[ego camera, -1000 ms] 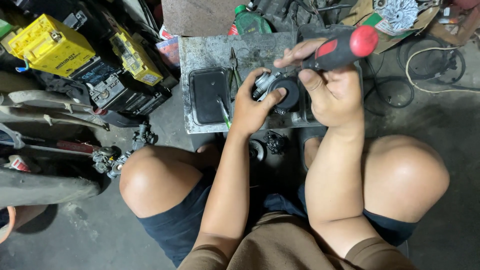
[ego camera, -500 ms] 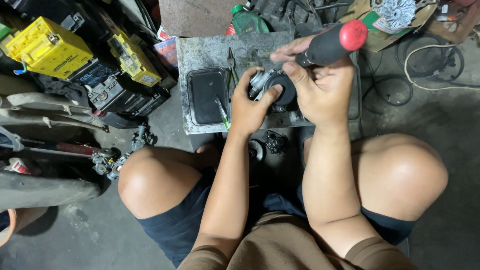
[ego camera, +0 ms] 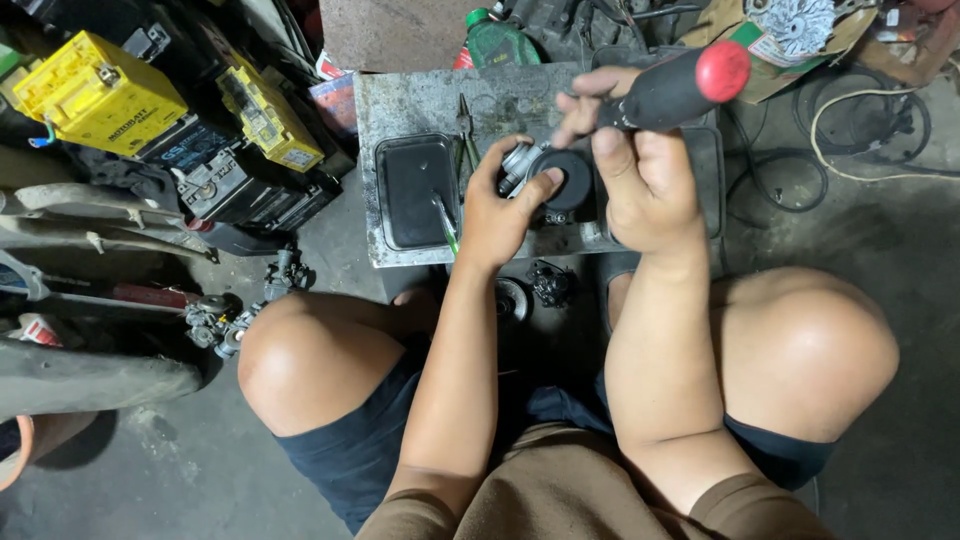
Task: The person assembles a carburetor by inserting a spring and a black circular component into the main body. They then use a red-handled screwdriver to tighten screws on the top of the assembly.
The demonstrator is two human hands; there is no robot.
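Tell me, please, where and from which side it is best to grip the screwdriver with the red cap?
Probably the thick black handle of the screwdriver, just below its red cap, approached from the person's near side. It lies almost level, tip pointing left into the round metal part, and the right hand already wraps it there.

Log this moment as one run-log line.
left hand: grips small round black-and-silver metal part | right hand: holds black-handled, red-capped screwdriver against it | under them: grey metal tray

This is a repair workshop with a stained grey concrete floor [ego camera: 900, 330], most likely for motorbikes or small engines. Yellow-topped vehicle batteries [ego camera: 95, 90] are stacked at one side, loose black cables [ego camera: 850, 120] coil on the ground, and greasy metal engine parts [ego camera: 220, 320] lie about a scuffed grey metal surface [ego camera: 400, 100] holding a black rectangular tray [ego camera: 415, 190]
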